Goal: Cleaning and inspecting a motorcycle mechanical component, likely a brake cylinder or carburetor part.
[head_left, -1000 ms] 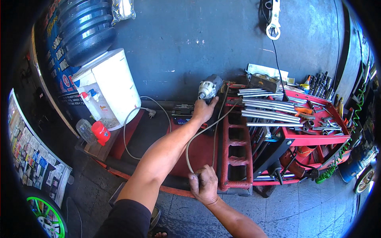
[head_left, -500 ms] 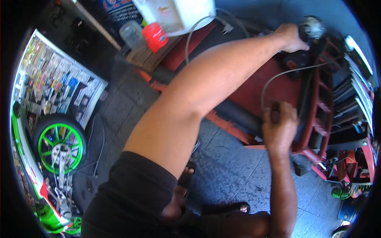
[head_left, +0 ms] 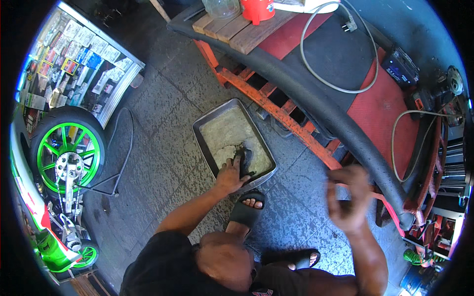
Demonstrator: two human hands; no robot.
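On the floor in front of me stands a metal tray (head_left: 200, 140) with murky greyish-brown liquid in it. My left hand (head_left: 231, 176) reaches over its near side, with the fingers curled on a dark object (head_left: 243, 160) lying in the liquid; its kind cannot be made out. To the right, my right hand (head_left: 351, 200) is raised beside the front edge of the padded bench. Its fingers look bent but are smeared by motion, and I cannot see whether they hold anything.
The red-and-black padded bench (head_left: 345, 108) on an orange frame carries a grey cable (head_left: 304, 54), a boxy battery (head_left: 401, 66), a power tool (head_left: 422, 98) and a red container (head_left: 257, 11). A motorcycle wheel with green spokes (head_left: 66, 153) stands left, near a display case (head_left: 94, 54).
My left hand has come down from the power tool at the bench's far right into the tray. My right hand remains near the bench's front edge. The view has shifted, bringing the tray into sight.
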